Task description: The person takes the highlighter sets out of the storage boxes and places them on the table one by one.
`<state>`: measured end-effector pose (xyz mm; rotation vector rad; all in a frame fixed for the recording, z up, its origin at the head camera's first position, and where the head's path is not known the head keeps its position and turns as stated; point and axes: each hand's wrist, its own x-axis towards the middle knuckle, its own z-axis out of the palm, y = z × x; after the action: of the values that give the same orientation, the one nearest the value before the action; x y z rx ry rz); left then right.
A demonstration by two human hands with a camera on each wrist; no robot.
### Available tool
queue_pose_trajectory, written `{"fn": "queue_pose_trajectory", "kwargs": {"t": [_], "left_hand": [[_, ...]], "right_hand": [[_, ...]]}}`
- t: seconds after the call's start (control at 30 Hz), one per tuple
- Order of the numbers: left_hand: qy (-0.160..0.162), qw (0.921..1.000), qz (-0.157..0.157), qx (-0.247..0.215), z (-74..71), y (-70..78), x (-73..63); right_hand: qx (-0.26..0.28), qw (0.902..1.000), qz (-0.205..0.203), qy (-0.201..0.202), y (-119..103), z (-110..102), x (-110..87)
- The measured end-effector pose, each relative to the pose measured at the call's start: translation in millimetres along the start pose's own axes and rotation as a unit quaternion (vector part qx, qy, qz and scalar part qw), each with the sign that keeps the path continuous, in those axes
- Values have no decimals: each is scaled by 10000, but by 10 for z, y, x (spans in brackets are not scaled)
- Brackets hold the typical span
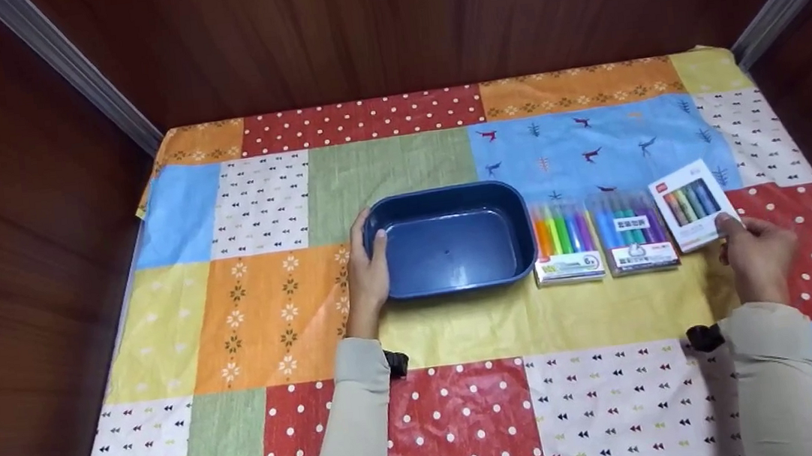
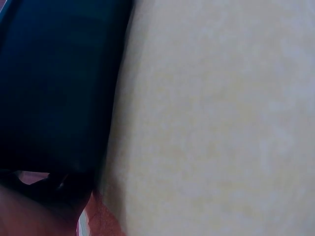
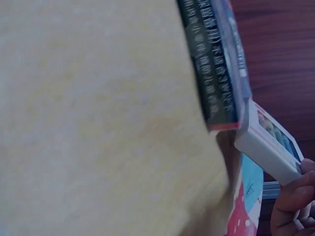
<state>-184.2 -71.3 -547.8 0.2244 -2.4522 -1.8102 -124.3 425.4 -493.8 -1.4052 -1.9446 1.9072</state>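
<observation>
My left hand grips the left end of a dark blue plastic basin, thumb over the rim and fingers along the outer wall. The basin has nothing in it. My right hand pinches the lower right corner of a small white box with a window showing several coloured sticks. That box leans at an angle beside a clear pack of blue, green and purple pens. Between it and the basin lies another clear pack of bright highlighter-like pens. In the right wrist view, thumb and fingers hold the white box at its end.
A patchwork-patterned cloth covers the table. Dark brown wooden panels rise at the back and both sides. Black wrist mounts stick out from both sleeves.
</observation>
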Motion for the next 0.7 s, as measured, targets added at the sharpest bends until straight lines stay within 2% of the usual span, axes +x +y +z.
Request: {"fn": "queue_pose_trajectory", "kwargs": {"t": [0.13, 0.27, 0.53, 0.7], "left_hand": [[-2, 10000, -18, 12, -2, -1, -7], [8, 10000, -7, -9, -1, 2, -3], [14, 9999, -108, 35, 2, 13, 1], [14, 10000, -74, 24, -1, 19, 1]], "right_hand": [[-625, 9977, 280, 20, 45, -46, 33], [-1326, 9904, 396, 70, 66, -75, 71], [-2170, 9760, 96, 156, 94, -95, 89], [-2702, 9628, -31, -51, 74, -95, 94]]}}
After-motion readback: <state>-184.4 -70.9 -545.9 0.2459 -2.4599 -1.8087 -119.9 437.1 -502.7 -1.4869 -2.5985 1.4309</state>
